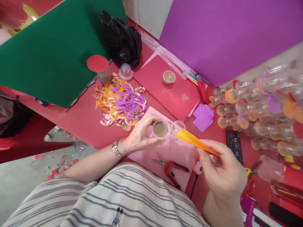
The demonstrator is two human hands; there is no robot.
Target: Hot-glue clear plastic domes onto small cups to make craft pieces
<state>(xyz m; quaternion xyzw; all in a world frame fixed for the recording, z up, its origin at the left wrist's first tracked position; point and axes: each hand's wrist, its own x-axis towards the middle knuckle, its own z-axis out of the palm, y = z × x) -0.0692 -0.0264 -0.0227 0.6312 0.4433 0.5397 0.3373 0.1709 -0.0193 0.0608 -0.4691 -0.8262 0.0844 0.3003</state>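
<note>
Between the thumb and fingers of my left hand [142, 130] is a small clear plastic cup [161, 129] with grey-brown stuff inside, its round face turned up toward me. More clear plastic with a round rim [179, 125] shows just right of it; whether the two are joined I cannot tell. A bent, narrow-looking orange piece of paper [193, 139] is pinched in my right hand [222, 165], its far end close to the clear plastic. Below both hands, red-handled pruning shears [169, 165] lie with blades apart on a pink sheet [151, 157].
Orange and purple paper scraps [123, 102] are heaped at left, near a black plastic bag [123, 41]. Another small cup [169, 77] stands on red card [156, 78]. Purple squares [203, 117], a phone-like timer [234, 146] and stacked clear bottle shapes [251, 108] are at right.
</note>
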